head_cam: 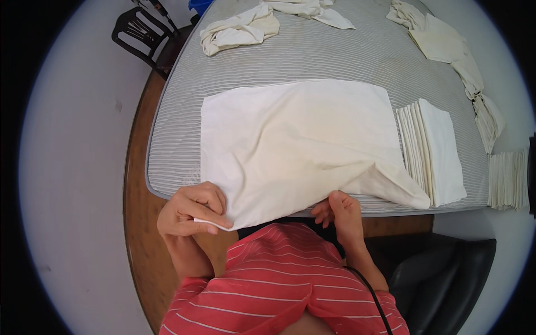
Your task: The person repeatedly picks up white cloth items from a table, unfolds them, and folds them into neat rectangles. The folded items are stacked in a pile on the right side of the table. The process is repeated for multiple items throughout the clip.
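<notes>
A white fabric piece, possibly a pillowcase (pixel 305 138), lies spread over the near part of a striped mattress (pixel 335 63). Between the thumb and fingers of my left hand (pixel 194 211) is its near left corner, lifted off the mattress edge. My right hand (pixel 341 213) pinches the near hem around the middle, thumb on top. To the right of that hand the cloth rises in a fold, and its near right corner reaches the foot of a stack of folded white cloths (pixel 431 155). Creases run across the cloth from the left hand.
Crumpled white cloths (pixel 240 29) lie at the mattress's far side, and more (pixel 444 42) along the right wall. Another folded stack (pixel 508 180) stands at the far right. A dark wooden chair (pixel 144 35) is at the back left, a black leather seat (pixel 444 280) behind me on the right.
</notes>
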`<state>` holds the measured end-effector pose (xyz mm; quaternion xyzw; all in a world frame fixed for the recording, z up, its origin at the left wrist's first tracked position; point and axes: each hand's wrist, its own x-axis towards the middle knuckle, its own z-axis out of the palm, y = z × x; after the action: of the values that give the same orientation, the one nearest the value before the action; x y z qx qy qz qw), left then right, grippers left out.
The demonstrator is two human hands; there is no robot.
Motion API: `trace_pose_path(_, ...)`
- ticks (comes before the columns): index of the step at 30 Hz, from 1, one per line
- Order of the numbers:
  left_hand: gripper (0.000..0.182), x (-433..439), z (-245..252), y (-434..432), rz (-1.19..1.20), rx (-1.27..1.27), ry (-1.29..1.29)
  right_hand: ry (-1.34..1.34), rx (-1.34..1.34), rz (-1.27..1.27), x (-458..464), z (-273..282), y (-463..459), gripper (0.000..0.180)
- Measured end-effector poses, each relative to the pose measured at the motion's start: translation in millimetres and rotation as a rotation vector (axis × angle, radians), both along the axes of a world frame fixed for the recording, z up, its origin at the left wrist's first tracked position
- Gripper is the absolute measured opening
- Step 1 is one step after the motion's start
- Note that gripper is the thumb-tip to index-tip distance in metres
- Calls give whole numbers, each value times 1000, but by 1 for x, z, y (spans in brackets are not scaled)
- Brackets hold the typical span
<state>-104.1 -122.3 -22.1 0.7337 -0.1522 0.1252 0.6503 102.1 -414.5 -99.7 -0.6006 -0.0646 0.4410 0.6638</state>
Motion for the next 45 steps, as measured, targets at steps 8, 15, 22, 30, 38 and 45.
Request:
trace_pose_path(8,51,-4,-9,28,32,40,398,-30,-63,121,-4,-13,-5,17)
trace_pose_path(15,28,179,-65,77,668,385,288,-19,-144,246,-15,-14,-6,19)
trace_pose_path(22,19,282,-81,63,494,527,579,-192,-228,144,-5,-16,-13,21)
trace_pose_path(30,9,222,-84,-29,365,872,-62,-127,-117,82,9,-31,-12,18)
trace_pose_path(38,16,254,-82,3,677,790,41,-123,-117,80,9,-28,-11,19)
trace_pose_path(45,20,296,-65,43,339,674,556,-173,-104,62,3,-29,-14,26)
